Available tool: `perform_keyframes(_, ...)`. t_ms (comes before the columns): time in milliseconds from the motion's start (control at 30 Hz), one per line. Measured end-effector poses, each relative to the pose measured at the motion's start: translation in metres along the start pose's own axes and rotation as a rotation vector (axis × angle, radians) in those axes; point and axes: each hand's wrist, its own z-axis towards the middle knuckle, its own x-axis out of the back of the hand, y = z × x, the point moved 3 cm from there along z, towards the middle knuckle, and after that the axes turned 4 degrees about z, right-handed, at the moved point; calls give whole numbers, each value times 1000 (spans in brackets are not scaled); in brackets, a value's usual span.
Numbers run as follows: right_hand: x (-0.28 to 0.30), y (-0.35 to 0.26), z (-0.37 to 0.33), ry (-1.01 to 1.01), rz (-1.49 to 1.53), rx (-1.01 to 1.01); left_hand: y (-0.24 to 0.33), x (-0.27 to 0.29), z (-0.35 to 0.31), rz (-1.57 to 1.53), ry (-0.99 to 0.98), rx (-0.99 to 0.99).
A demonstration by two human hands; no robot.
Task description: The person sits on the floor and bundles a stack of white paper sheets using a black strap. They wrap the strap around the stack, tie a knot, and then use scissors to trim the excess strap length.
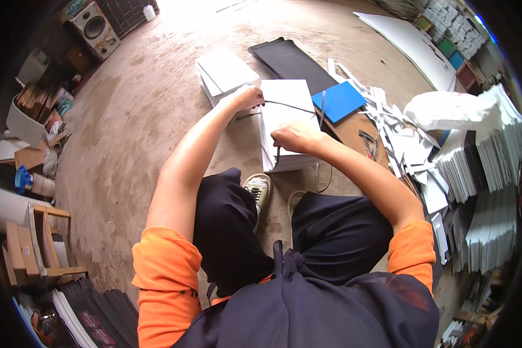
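Note:
A stack of white sheets lies on the concrete floor in front of my feet. A thin dark strap runs across its top. My left hand is closed on the strap at the stack's far left edge. My right hand grips the strap's other part at the stack's near edge, pulling it taut down the side. My shoe sits just below the stack.
A second white stack lies to the left, a black board and a blue sheet beyond. White offcuts and piles of sheets fill the right side. Wooden frames and boxes line the left.

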Motion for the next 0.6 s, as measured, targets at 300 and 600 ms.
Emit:
perform_keyframes(300, 2, 4, 18, 69, 55, 110, -20, -9, -11, -170, 48, -62)
perform_keyframes(600, 11, -8, 31, -253, 181, -121, -19, -9, -22, -154, 52, -56)
